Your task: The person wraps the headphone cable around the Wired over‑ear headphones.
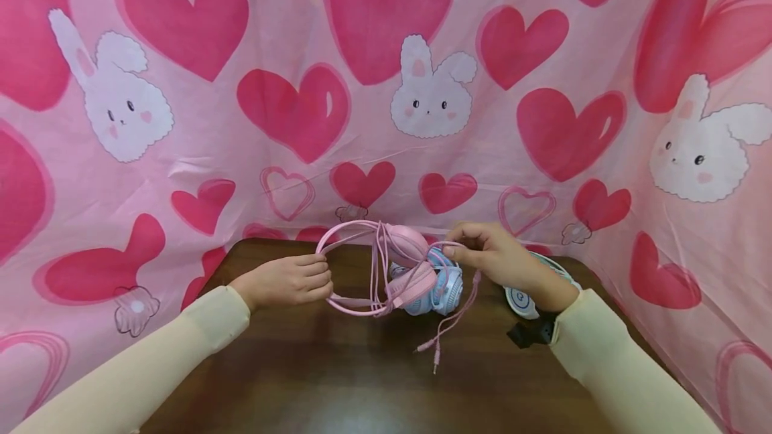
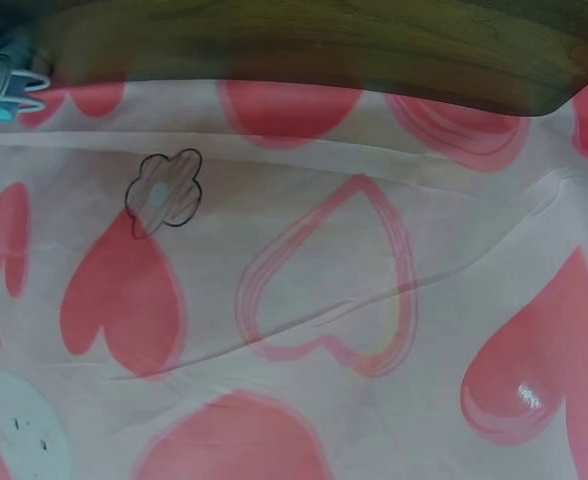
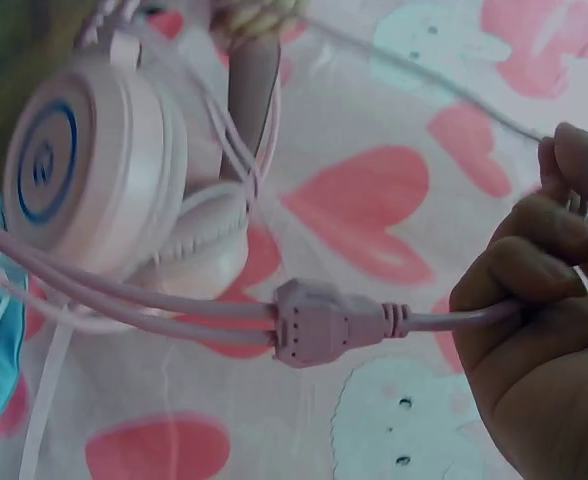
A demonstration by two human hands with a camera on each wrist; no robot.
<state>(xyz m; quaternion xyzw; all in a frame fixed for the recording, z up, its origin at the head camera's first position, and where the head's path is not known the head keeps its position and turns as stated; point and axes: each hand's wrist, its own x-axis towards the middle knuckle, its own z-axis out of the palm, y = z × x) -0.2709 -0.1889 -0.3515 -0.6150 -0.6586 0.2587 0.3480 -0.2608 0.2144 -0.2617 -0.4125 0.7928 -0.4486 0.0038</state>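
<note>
My left hand [image 1: 292, 280] grips the headband of a pair of pink headphones [image 1: 415, 288] on its left side, holding it up over the table. The pink cable is wound in several loops around the ear cups and band. To the right, my right hand [image 1: 491, 253] pinches a stretch of that cable between thumb and fingers. Close by in the right wrist view hangs the cable's splitter [image 3: 329, 322]. Two thin leads with plugs [image 1: 435, 353] dangle below the right hand. The left wrist view does not show the left hand.
Behind the pink pair, partly hidden, lie blue-and-white headphones [image 1: 449, 290] on the dark wooden table [image 1: 362, 374]. White headphones [image 1: 520, 301] lie under the right forearm, near a black object [image 1: 531, 332]. A pink curtain [image 1: 422, 173] with hearts and rabbits surrounds the table.
</note>
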